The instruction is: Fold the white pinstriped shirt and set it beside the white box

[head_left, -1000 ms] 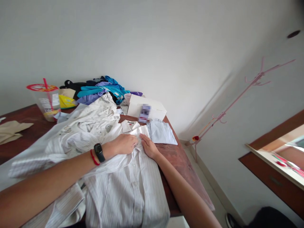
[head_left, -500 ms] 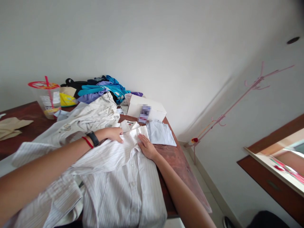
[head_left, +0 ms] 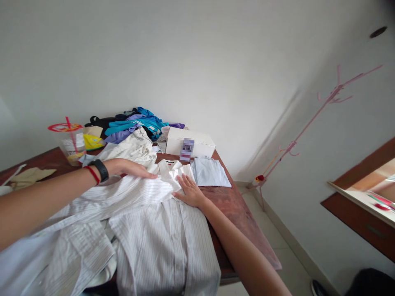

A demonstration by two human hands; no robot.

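A striped button-up shirt (head_left: 163, 234) lies spread over the near part of the table, its collar (head_left: 169, 165) pointing away from me and its lower end towards me. My right hand (head_left: 191, 192) rests flat on the upper shirt near the shoulder, fingers spread. Left of the collar, my left hand (head_left: 135, 167) touches the striped cloth with its fingers stretched out; its fingertips point right. I wear a dark wristband on the left wrist.
A folded light-blue garment (head_left: 211, 172) lies right of the collar, before a white box (head_left: 193, 139). Heaped clothes (head_left: 137, 125) and a plastic cup (head_left: 72, 144) stand at the back left. Beyond the wooden table (head_left: 240, 222) is a pink coat stand (head_left: 308, 123).
My left hand has shifted left and its fingers have straightened from a more curled pose. The sleeve under it is pulled out flatter. The right hand stays on the shirt.
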